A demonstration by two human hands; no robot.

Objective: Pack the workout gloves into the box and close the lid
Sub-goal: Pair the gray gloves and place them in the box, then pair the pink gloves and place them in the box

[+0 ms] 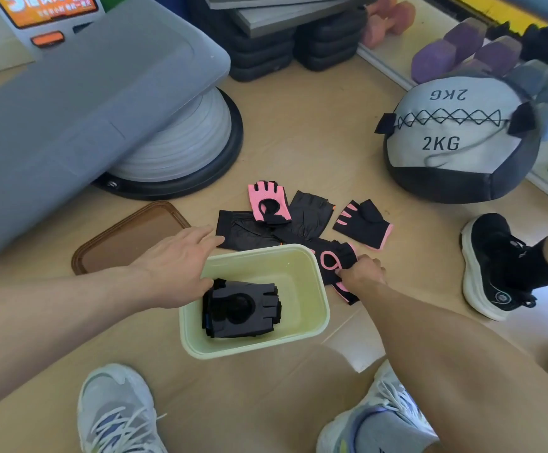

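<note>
Soft, light gloves [308, 214] fold easily; right hand [362, 273] pinches the pink-trimmed glove [333, 259] by its cuff, left hand [176, 266] spread open over the box [308, 325].

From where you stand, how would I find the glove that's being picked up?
Start at the pale green box on the floor between the person's feet. Just off its far right corner, the right hand pinches a black glove. Unlike the other loose gloves behind the box, it shows a pink ring on its back and pink cuff trim.

Both forearms bare, no sleeves. White trainers w/ blue-grey accents & white laces: left shoe [119, 413], right shoe [380, 416]. Grey sock.
</note>
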